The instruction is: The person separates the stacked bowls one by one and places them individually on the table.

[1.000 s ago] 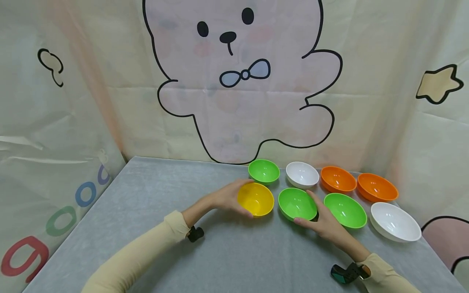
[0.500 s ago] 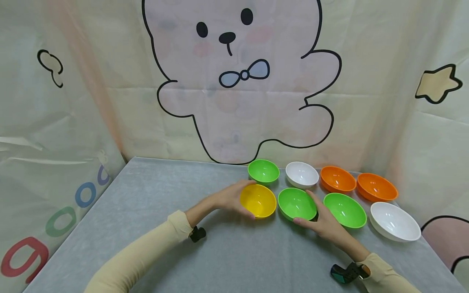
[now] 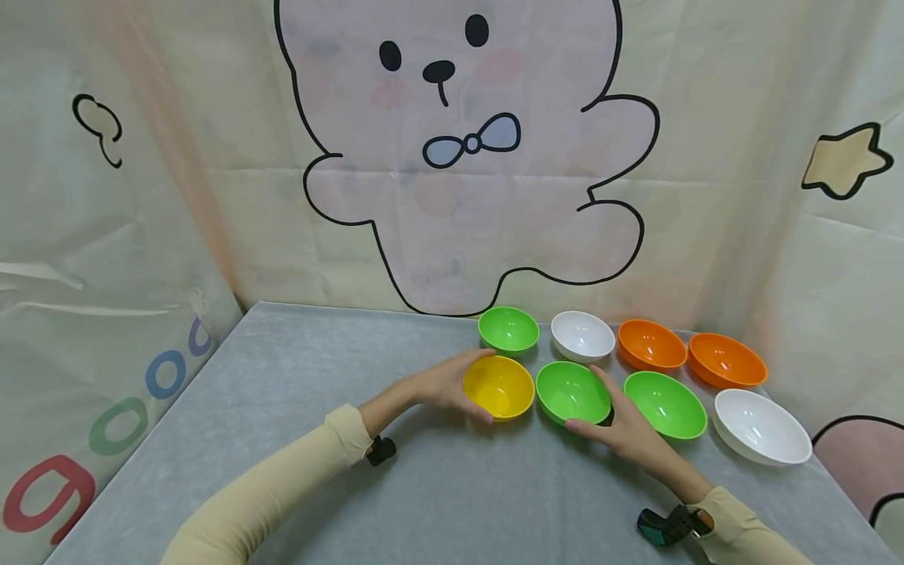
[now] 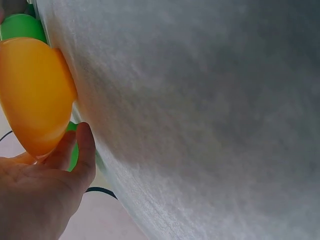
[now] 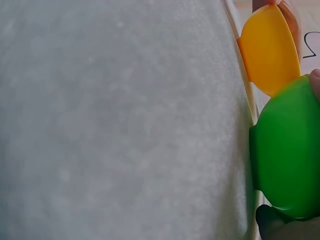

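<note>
In the head view, a yellow bowl point(image 3: 498, 388) stands on the table with my left hand point(image 3: 452, 384) holding it from the left, thumb at the near side and fingers at the far side. Just right of it is a green bowl point(image 3: 572, 392), which my right hand point(image 3: 625, 428) grips round its right side. The two bowls stand side by side, rims very close. The left wrist view shows the yellow bowl's outer wall point(image 4: 37, 95) above my palm. From the right wrist, the green bowl point(image 5: 290, 150) appears upright, its base on the cloth.
Behind stand another green bowl point(image 3: 508, 329), a white bowl point(image 3: 582, 336) and two orange bowls point(image 3: 651, 345). Right of my right hand are a further green bowl point(image 3: 665, 404) and a larger-looking white bowl point(image 3: 763, 428). A grey cloth point(image 3: 452, 494) covers the table; a printed curtain point(image 3: 452, 235) hangs behind it.
My left hand has moved the yellow bowl slightly right and toward me, closer to the green bowl. My right hand and its green bowl have stayed in place.
</note>
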